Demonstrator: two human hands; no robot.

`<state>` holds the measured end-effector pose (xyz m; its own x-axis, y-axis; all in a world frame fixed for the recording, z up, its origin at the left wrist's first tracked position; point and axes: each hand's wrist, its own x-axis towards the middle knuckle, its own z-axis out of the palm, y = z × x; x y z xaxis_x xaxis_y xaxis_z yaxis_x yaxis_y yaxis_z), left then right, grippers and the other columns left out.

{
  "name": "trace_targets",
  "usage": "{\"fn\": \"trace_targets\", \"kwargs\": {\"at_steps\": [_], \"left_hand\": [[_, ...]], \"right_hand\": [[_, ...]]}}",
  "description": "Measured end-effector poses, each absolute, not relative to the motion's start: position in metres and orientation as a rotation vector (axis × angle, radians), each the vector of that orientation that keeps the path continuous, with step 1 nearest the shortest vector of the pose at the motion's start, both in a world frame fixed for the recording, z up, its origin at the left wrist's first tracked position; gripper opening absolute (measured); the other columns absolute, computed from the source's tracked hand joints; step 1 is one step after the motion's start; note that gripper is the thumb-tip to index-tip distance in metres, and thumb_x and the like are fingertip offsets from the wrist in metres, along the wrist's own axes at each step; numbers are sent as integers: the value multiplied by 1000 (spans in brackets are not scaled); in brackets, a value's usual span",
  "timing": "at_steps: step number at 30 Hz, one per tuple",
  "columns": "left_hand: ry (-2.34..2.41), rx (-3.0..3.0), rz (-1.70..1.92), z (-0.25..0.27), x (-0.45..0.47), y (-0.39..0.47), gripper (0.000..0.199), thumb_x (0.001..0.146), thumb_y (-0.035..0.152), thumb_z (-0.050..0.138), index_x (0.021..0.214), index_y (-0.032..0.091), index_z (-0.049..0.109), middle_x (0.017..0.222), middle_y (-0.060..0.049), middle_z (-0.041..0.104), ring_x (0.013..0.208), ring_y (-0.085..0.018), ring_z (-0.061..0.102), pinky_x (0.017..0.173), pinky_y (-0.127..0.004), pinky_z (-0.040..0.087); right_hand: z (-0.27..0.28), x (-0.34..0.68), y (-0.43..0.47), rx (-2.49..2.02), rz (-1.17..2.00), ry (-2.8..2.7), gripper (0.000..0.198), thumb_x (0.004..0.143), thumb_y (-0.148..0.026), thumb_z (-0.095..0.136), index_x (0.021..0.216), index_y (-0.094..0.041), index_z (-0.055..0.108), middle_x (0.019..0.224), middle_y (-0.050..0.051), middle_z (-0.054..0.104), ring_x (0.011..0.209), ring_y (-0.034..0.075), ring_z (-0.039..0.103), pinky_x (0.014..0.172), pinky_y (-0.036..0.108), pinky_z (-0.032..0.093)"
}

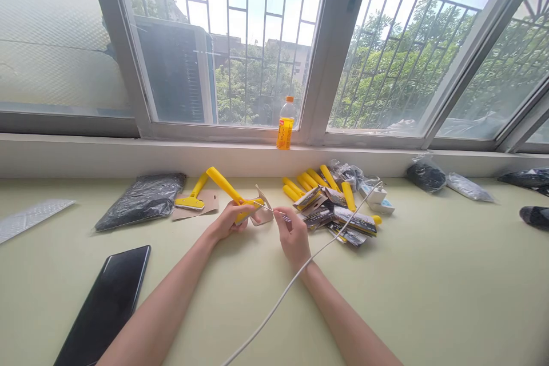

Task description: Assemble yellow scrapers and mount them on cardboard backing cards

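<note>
A yellow-handled scraper (pixel 225 184) is gripped near its head by my left hand (pixel 229 222), its handle slanting up to the left. Brown card (pixel 262 216) hangs at the right side of the head; whether it is attached I cannot tell. My right hand (pixel 294 234) pinches a thin metal tool (pixel 279 214), which reaches left towards the scraper head. Its exact kind is too small to make out. To the left, another yellow scraper (pixel 191 201) lies on a piece of brown card (pixel 210 206). Several more scrapers with printed card sleeves (pixel 338 214) lie piled to the right.
A white cable (pixel 274 309) crosses before my right wrist towards white boxes (pixel 377 197). On the table (pixel 429 286) lie a black tablet-like slab (pixel 105 303), a dark plastic-wrapped packet (pixel 141 200) and bags (pixel 425 174). An orange drink bottle (pixel 285 126) stands by the window.
</note>
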<state>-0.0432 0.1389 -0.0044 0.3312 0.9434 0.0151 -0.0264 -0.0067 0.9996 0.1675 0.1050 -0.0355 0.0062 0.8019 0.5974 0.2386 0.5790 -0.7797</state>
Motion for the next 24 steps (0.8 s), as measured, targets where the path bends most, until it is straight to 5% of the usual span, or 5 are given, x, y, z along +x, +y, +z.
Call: {"fn": "trace_targets", "kwargs": {"at_steps": [24], "left_hand": [[935, 1336, 994, -7, -44, 141, 28, 82, 41, 69, 82, 14, 66, 83, -10, 74, 39, -6, 38, 39, -25, 17]], "right_hand": [[-36, 166, 106, -913, 490, -1549, 28, 103, -42, 56, 105, -18, 71, 92, 5, 71, 75, 16, 63, 68, 27, 48]]}}
